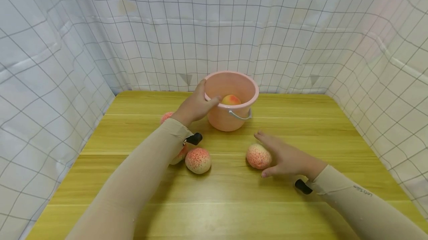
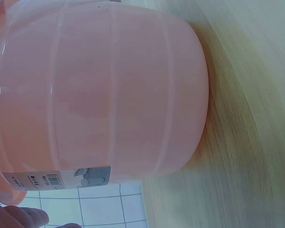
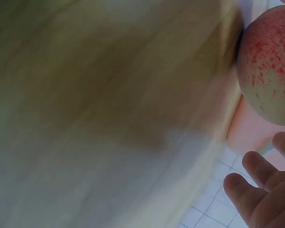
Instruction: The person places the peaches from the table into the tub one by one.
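Observation:
A pink bucket (image 1: 224, 119) with a pale handle stands toward the back of the table. My left hand (image 1: 195, 104) grips its rim at the left, thumb toward the front; the bucket's ribbed side (image 2: 109, 95) fills much of the left wrist view. Inside lies a yellow-orange peach (image 1: 231, 100). My right hand (image 1: 287, 158) is spread beside a red-speckled peach (image 1: 259, 156), thumb and fingers apart around its right side. The same peach (image 3: 270, 66) shows at the right wrist view's upper right, with fingertips below it.
Left of centre lies another speckled peach (image 1: 198, 161). Beside it, a peach (image 1: 180, 155) is partly hidden by my left sleeve, and one more (image 1: 166, 116) peeks out behind my left wrist. Grid-patterned white curtains (image 1: 160, 39) enclose the wooden table (image 1: 214, 210) at the back and sides.

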`<action>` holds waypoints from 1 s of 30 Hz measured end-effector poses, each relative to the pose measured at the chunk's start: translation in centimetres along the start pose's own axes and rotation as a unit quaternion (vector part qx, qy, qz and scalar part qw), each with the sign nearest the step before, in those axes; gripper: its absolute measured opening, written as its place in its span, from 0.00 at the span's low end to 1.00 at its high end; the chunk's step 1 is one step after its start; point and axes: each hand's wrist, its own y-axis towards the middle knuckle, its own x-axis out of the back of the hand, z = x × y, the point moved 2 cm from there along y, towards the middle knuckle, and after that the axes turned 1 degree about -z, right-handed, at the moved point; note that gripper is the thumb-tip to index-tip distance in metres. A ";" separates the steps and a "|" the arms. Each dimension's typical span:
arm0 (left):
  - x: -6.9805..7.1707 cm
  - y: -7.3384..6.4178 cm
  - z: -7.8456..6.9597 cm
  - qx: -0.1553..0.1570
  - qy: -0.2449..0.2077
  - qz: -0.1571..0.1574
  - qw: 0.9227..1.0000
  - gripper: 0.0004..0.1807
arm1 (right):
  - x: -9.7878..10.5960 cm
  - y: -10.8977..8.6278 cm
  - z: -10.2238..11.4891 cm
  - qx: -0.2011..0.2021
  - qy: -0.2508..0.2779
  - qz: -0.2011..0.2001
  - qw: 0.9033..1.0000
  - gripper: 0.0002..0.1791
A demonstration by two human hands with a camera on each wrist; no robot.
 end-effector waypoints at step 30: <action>0.0 0.2 0.2 0.000 -0.011 0.001 1.000 0.57 | -0.7 0.3 -0.4 -0.008 -0.003 0.005 1.000 0.55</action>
